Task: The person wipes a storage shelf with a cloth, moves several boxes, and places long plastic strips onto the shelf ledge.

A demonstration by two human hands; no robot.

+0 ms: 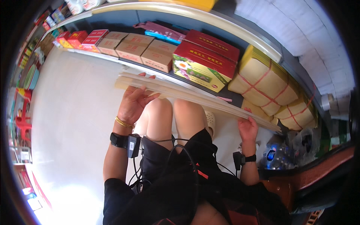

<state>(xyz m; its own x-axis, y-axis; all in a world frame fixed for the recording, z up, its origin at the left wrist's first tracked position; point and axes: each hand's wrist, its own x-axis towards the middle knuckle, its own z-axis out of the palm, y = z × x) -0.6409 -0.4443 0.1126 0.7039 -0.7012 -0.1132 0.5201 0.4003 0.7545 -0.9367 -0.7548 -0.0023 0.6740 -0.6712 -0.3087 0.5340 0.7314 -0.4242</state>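
A long, flat, pale beige bundle of thin strips [183, 91] spans the view in front of my knees, slanting down to the right. What the strips are made of, I cannot tell. My left hand [135, 100] grips it close to its left end, thumb on the near side and fingertips showing beyond the far edge. Toward the other end, my right hand [247, 126] is closed around it, its fingers partly hidden. Just beyond the bundle runs a low shelf [150, 68] carrying a red and green box [204, 60].
Brown cartons [134, 47] line the shelf, left of the red and green box. Yellow paper bundles tied with red string [258, 82] sit at its right. Clear plastic bottles [279, 155] stand on the floor at right. A red plastic stool [24, 123] is far left. Black cables [176, 146] cross my lap.
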